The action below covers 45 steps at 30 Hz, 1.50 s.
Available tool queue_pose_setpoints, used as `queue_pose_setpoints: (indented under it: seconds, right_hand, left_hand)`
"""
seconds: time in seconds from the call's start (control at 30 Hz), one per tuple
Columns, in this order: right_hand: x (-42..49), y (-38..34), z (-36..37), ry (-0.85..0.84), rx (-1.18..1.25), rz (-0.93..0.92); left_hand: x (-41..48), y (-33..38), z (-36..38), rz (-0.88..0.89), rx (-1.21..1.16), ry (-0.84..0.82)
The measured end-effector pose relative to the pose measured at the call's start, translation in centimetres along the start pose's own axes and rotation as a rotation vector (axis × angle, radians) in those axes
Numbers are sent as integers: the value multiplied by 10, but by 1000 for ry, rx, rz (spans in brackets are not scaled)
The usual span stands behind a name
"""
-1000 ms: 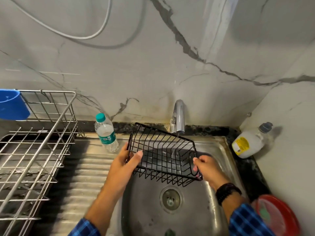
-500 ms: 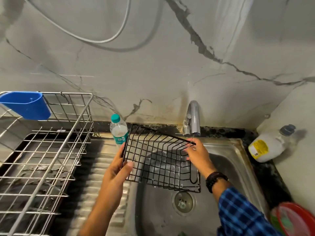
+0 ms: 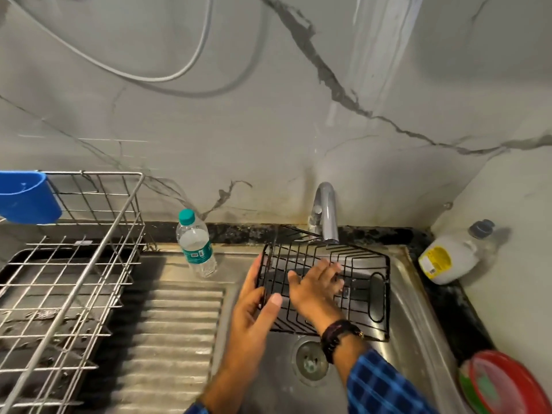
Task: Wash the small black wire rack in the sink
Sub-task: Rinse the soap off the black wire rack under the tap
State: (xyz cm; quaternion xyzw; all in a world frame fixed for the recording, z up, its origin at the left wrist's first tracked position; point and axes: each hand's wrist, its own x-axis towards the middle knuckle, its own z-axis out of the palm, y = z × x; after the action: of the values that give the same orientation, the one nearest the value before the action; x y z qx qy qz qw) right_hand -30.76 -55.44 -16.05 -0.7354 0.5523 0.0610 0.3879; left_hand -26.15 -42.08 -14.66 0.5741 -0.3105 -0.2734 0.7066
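Looking down into a steel sink (image 3: 413, 297), 2 bare hands work on 1 small black wire rack (image 3: 360, 256). Nearest, the left hand (image 3: 256, 307) grips the rack's left short end, thumb curled over the front wires. Just beyond, the right hand (image 3: 313, 283) lies on the rack's mesh, fingers spread flat, pinching nothing. The rack hangs above the drain (image 3: 309, 362), long axis running left to right, far edge under the faucet (image 3: 327, 213). Its right end is unheld; the right hand is nearer to it. Whether water is flowing cannot be told.

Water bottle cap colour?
The water bottle's cap is teal; the head view shows it best.
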Motion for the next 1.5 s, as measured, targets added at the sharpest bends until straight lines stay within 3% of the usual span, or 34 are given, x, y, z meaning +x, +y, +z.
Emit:
queue_pose_setpoints:
  seconds: [0.13,0.23,0.33,0.47,0.6,0.77,0.87,1.0,1.17,1.33,1.5]
  right_hand:
    - [-8,-9,-5,-159,-166,-502]
    - [-2,-2,-15,-254,-210,-656]
    - [8,10,-36,-174,-24,-573]
    - [33,34,-73,101,338,-199]
    - [37,32,-84,274,22,-79]
    - [26,18,-61,203,-96,-162]
    - [22,15,-65,229,-296,-136]
    - [25,14,-78,230,-332,-98]
    - [28,22,-79,279,-363,-261]
    - [25,39,-66,-28,-398,-348]
    - [9,52,-72,-172,-398,-390]
  left_hand:
    - [10,-15,8,-197,-227,55]
    - [14,-29,3,-269,-309,125]
    - [7,-30,-5,-274,-320,99]
    - [10,-38,-8,-272,-321,104]
    - [26,-36,-4,-326,-422,196]
    - [42,-32,-6,-223,-391,236]
    - [49,-32,-9,-197,-370,205]
    - [52,-38,1,-307,-442,275]
    - [53,-45,17,-370,-552,257]
    - [43,-46,29,-410,-517,252]
    - [31,-45,22,-383,-464,209]
